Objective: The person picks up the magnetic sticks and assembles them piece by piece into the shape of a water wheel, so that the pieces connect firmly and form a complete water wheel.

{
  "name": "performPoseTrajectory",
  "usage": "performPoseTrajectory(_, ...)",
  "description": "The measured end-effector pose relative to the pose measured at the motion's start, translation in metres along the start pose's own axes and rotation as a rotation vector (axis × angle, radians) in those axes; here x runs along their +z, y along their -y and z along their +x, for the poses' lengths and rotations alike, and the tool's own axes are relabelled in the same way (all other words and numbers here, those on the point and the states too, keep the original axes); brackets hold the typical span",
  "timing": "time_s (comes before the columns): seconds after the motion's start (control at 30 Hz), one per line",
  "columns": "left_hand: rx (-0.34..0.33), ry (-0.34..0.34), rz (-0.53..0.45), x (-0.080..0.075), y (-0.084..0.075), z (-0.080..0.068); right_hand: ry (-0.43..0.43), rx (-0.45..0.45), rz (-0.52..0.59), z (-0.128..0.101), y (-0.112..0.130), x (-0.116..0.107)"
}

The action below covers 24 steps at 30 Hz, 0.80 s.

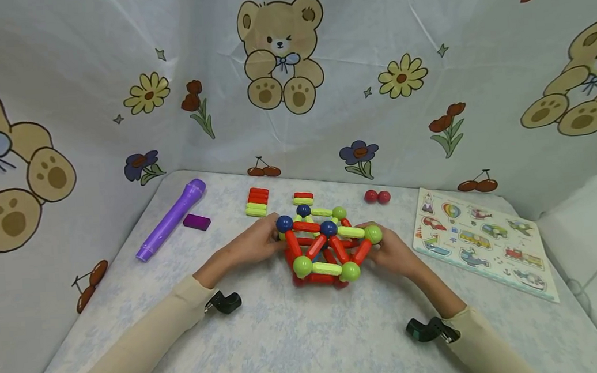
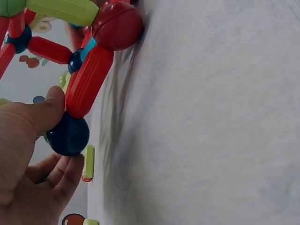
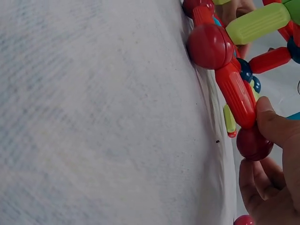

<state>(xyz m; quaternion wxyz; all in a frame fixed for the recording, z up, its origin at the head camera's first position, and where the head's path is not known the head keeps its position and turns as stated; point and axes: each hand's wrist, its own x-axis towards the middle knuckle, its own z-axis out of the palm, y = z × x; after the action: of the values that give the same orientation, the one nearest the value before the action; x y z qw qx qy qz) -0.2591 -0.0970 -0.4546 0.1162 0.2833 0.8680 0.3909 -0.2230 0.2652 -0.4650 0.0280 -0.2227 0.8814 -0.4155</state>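
A structure of magnetic rods and balls (image 1: 328, 229) stands between both hands at the middle of the table, its rods red and yellow-green, its balls blue, green and dark red. On its left side my left hand (image 1: 253, 243) holds it; in the left wrist view, thumb and fingers pinch a dark blue ball (image 2: 69, 135) at the end of a red rod (image 2: 90, 82). My right hand (image 1: 393, 254) holds the other side. The right wrist view shows its thumb and fingers about a dark red ball (image 3: 254, 143) joined to a red rod (image 3: 235, 96). The structure partly hides the fingertips in the head view.
Behind the structure lie loose red and yellow-green rods (image 1: 257, 201) and two red balls (image 1: 378, 196). A purple toy microphone (image 1: 172, 219) and a small purple block (image 1: 197, 222) lie at left. A picture board (image 1: 481, 243) lies at right. A bear-printed cloth (image 1: 351, 44) rises behind.
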Motion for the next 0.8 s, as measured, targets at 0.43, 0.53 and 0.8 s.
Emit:
performPoseTrajectory(0.43, 0.144, -0.125, 0.111, -0.004, -0.009, 0.006, -0.111, -0.082, -0.066, 0.003, 0.011, -0.002)
performPoseTrajectory(0.53, 0.166, -0.147, 0.13, -0.005, -0.011, 0.007, -0.134, -0.113, -0.069, 0.003, 0.012, -0.003)
performPoseTrajectory(0.8, 0.209, -0.205, 0.142, -0.006, -0.014, 0.007, -0.176, -0.127, -0.062, 0.002, 0.016, -0.003)
